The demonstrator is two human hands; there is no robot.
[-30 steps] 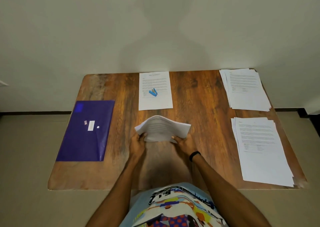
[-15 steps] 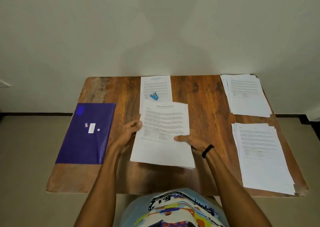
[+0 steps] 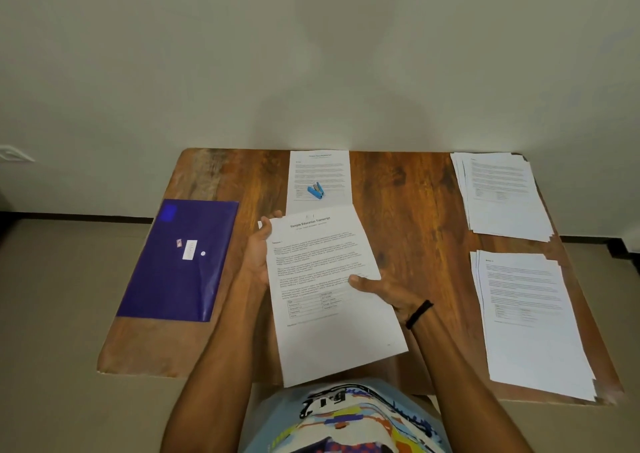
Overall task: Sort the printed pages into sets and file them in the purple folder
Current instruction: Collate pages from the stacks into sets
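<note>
We can read one heading only: "Sample Education Transcript", in bold across the top of the sheet [image 3: 329, 290] we hold. Its body lines and table are too small for us to read. The white label [image 3: 189, 249] on the purple folder [image 3: 180, 279], the page [image 3: 318, 172] under the blue stapler [image 3: 316, 190], the far stack [image 3: 502, 196], the near stack [image 3: 530, 314] and the shirt print [image 3: 346, 414] stay illegible.

The table [image 3: 408, 210] is seen to be wood, brown-grained with a dull sheen, worn paler and rougher towards ten o'clock. At nine o'clock the purple folder [image 3: 180, 279] is shown as smooth plastic (faintly glossy). Matt white paper is seen in the held pages [image 3: 329, 297] at centre, the far stack [image 3: 502, 196] at two o'clock and the near stack [image 3: 530, 321] at four. The stapler [image 3: 316, 190] at twelve looks blue plastic with a grey, metal-looking part.
</note>
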